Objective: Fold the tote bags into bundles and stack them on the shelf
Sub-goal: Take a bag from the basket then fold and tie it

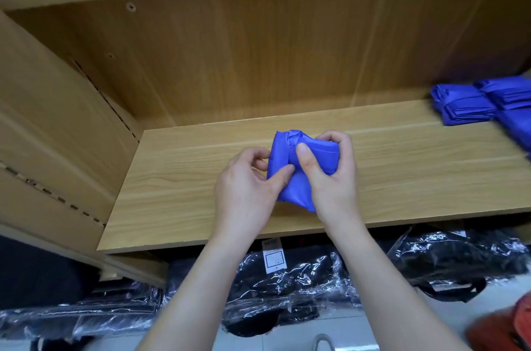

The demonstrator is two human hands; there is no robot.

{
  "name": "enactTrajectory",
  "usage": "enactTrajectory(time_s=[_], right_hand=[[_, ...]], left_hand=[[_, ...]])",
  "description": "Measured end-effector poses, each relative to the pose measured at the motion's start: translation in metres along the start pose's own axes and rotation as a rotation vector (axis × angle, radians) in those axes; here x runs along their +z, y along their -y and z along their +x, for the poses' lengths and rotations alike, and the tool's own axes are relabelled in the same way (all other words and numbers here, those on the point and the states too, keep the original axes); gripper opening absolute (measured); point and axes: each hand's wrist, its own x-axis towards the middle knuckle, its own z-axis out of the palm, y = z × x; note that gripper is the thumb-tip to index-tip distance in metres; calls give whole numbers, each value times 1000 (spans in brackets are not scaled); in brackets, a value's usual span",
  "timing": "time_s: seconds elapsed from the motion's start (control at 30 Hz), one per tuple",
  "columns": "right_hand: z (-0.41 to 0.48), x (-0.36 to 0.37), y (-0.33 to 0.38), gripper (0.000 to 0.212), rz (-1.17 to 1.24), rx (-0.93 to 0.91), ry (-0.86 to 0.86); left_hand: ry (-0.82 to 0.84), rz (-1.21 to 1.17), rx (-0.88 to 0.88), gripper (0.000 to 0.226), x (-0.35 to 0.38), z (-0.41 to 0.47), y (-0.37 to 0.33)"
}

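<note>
A blue tote bag [297, 188], partly folded into a bundle, is held just above the wooden shelf board [178, 178] near its middle. My left hand [247, 189] pinches the bag's left side between thumb and curled fingers. On the right side, my right hand [330, 175] grips it, thumb pressed on top and fingers wrapped over the far edge. A pile of folded blue tote bags [485, 102] lies at the shelf's right end.
The shelf has a wooden back panel [258, 48] and a left side wall [51, 126]. Below the shelf, black goods in clear plastic wrap [287, 287] lie on the floor. A red object [511, 324] shows at the bottom right corner.
</note>
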Motion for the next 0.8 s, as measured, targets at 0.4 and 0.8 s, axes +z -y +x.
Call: enactTrajectory(time_s=[0.4,0.8], right_hand=[[-9,15,-4,13,-524,-356,-24],[10,20,5,18,173,367,-362]], left_hand=[[77,-291,94,14,-1,-8,-19],[-103,255,494,15,12,-27,6]])
